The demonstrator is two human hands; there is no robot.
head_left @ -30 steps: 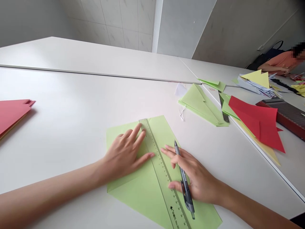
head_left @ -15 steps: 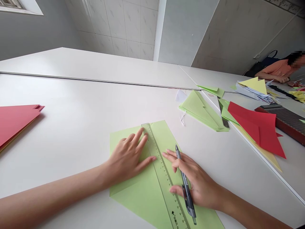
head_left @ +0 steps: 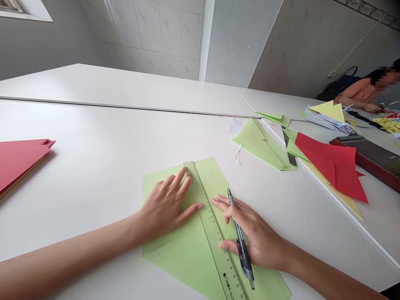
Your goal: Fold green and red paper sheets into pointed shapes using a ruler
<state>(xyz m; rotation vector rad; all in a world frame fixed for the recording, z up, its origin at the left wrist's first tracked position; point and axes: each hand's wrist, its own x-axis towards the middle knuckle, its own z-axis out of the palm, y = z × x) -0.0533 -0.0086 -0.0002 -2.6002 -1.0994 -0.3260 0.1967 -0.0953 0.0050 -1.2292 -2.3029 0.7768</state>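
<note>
A green paper sheet [head_left: 175,254] lies on the white table, with a clear ruler [head_left: 212,237] slanting across it. My left hand [head_left: 168,202] rests on the sheet, fingers spread, with fingertips and thumb at the ruler's left edge. My right hand [head_left: 250,229] holds a grey pen [head_left: 242,246] between its fingers, the tip pointing away from me. The fingertips and thumb of that hand touch the ruler's right side.
Folded red paper [head_left: 21,160] lies at the left. On the right are stacked green papers [head_left: 262,146], red sheets [head_left: 334,164] and a dark paper cutter [head_left: 371,156]. A person [head_left: 359,91] in orange sits at the far right.
The whole view has shifted slightly, so things appear a little further left. Both hands, the ruler and the pen keep nearly the same arrangement.
</note>
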